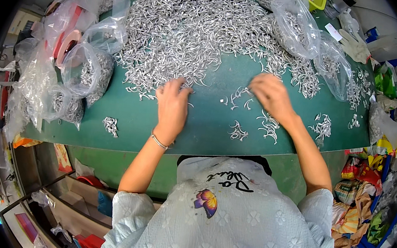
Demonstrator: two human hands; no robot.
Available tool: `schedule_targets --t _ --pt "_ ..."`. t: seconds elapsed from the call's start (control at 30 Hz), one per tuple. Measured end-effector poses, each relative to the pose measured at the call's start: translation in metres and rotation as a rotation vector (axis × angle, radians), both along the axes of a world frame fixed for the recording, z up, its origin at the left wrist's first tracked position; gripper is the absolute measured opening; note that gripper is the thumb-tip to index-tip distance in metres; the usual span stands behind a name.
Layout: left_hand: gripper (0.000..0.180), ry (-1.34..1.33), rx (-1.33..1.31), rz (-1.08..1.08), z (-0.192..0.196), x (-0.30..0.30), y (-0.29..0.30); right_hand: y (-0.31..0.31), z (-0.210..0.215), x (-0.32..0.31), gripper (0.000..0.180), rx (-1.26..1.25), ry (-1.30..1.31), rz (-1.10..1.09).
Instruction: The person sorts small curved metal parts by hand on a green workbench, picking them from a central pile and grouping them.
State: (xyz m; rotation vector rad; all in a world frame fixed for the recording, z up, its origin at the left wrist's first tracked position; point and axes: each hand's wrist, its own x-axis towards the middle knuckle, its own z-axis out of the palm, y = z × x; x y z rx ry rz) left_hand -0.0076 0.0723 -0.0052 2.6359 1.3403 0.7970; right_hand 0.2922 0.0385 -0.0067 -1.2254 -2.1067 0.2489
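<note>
A big heap of small silver metal hooks (194,23) covers the far half of a green table (131,127). My left hand (171,104) lies palm down at the heap's near edge, fingers spread on loose hooks. My right hand (270,95) is over the green surface to the right, its fingertips pinching at a few hooks; whether it holds any I cannot tell. Small sorted bunches of hooks (269,126) lie in front of it, with another little bunch (111,126) at the near left.
Clear plastic bags with hooks (86,72) pile up at the left, beside rolls of pink tape (67,42). More bags (296,23) and a white glove (354,43) lie at the far right. Colourful wrappers (362,187) fill a bin at the right.
</note>
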Motion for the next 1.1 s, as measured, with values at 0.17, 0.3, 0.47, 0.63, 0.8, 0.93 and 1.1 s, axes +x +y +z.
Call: schedule_targets --t 0.17,0.3,0.47,0.63,0.8,0.93,1.1 --pt "0.019 -0.155 -0.112 -0.004 0.008 0.025 -0.012 0.001 0.025 -0.01 0.024 -0.042 0.065 -0.249" --pt "0.019 -0.17 -0.244 -0.245 0.006 0.053 -0.025 -0.005 0.019 -0.023 0.028 -0.134 -0.077 -0.044" --pt "0.014 -0.064 -0.161 -0.127 -0.002 0.041 -0.001 0.001 0.01 0.003 0.023 -0.263 0.195 -0.241" --pt "0.023 -0.138 -0.038 0.005 0.001 0.039 0.002 -0.003 0.018 0.003 0.022 -0.015 -0.065 -0.478" --pt "0.031 -0.157 -0.19 -0.2 0.002 0.065 -0.022 -0.013 0.02 -0.037 0.016 -0.092 -0.081 -0.089" --pt "0.023 -0.106 -0.204 -0.23 -0.001 0.061 -0.015 -0.008 0.016 -0.034 0.01 -0.132 -0.117 -0.114" --pt "0.015 -0.117 -0.182 -0.162 -0.002 0.049 -0.015 -0.017 0.018 -0.019 0.006 -0.206 0.061 -0.308"
